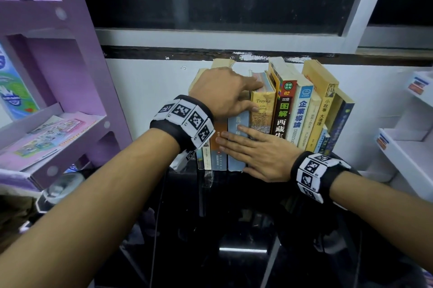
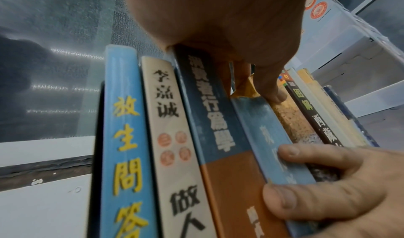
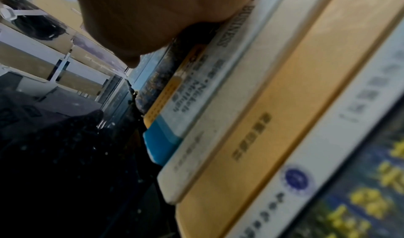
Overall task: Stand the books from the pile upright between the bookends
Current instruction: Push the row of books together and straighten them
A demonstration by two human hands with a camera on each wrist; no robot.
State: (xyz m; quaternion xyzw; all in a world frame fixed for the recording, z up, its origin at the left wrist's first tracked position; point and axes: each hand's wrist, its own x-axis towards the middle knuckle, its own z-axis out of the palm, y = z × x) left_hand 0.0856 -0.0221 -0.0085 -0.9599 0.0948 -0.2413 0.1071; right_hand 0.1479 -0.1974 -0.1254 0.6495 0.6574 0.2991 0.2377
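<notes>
Against the far wall, on the dark worktop [image 1: 234,205], the row of books [image 1: 302,109] stands upright. Our left hand [image 1: 225,91] steadies the tops with loosely curved fingers; our right hand [image 1: 262,154] presses straight fingers on the pale blue book [image 1: 235,147], seating it flush.

Books [image 1: 262,112] are paperbacks, spines mostly glossy, page edges yellowed and rough-looking. Desk [image 1: 234,229] is black and shiny, probably glass. Shelf [image 1: 77,77] is matt purple, maybe cardboard.
</notes>
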